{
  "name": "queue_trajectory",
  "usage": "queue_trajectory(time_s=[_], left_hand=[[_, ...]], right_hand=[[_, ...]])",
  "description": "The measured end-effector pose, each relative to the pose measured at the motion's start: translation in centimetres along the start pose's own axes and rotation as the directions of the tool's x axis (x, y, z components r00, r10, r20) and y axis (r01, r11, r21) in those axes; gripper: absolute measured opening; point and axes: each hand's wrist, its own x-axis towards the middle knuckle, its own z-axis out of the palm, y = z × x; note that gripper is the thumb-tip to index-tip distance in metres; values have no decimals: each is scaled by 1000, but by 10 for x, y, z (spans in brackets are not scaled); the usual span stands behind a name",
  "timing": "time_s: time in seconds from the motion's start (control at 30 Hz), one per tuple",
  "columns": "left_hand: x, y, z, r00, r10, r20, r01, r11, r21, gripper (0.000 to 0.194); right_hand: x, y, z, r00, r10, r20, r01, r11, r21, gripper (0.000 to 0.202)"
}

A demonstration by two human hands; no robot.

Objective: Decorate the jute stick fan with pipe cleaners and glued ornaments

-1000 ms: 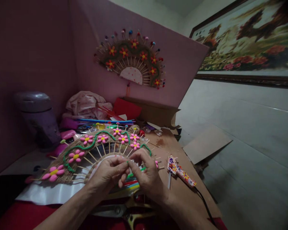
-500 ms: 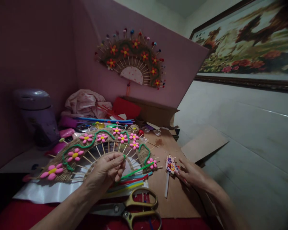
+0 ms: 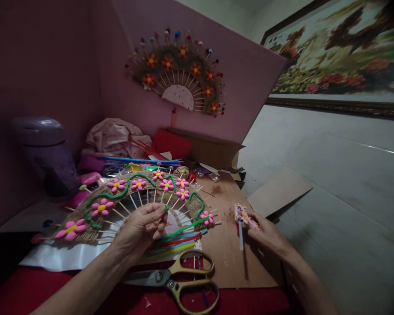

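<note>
My left hand (image 3: pixel 147 221) is closed in a pinch on a small green fuzzy piece (image 3: pixel 166 207), over the inner edge of a twine-wrapped fan (image 3: pixel 110 192). Pink flowers with yellow centres and a wavy green fuzzy stem (image 3: pixel 128 192) decorate this fan, and thin sticks spread across its open middle. On the right, my right hand (image 3: pixel 262 229) grips a flower-patterned glue gun (image 3: pixel 244 217), from which a whitish glue stick (image 3: pixel 240 236) hangs above the cardboard. Green, red, blue and yellow strips (image 3: pixel 180 247) lie below my left hand.
Large gold-handled scissors (image 3: pixel 175 278) lie at the front on red cloth. A purple flask (image 3: pixel 49 153) stands at left. Behind are a pink cloth bundle (image 3: pixel 114 135) and a cardboard box (image 3: pixel 213 148). A finished-looking fan (image 3: pixel 184 70) hangs on the pink panel.
My right hand has closed around the glue gun and lifted it off the cardboard, slightly to the right. My left hand keeps its pinch; the view has shifted slightly.
</note>
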Motion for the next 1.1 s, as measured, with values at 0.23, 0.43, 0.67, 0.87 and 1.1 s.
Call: queue_trajectory(time_s=[0.23, 0.43, 0.67, 0.87, 1.1], left_hand=[[-2, -2, 7, 999, -17, 30, 16, 1000, 26, 22], [-2, -5, 8, 995, -53, 79, 56, 998, -41, 22], [-3, -7, 5, 992, -71, 103, 75, 996, -38, 21], [-4, -6, 6, 989, -66, 136, 71, 997, -28, 20], [-7, -5, 8, 989, -50, 141, 55, 998, -28, 21]], right_hand=[[-35, -53, -15, 979, 132, 152, -195, 813, 549, 31], [-61, -101, 1, 870, -60, 489, -353, 617, 703, 46], [-74, -139, 25, 872, -156, 464, -275, 630, 727, 45], [-67, -152, 32, 842, -180, 509, -294, 638, 712, 45], [-69, -149, 42, 854, -181, 488, -270, 647, 713, 46]])
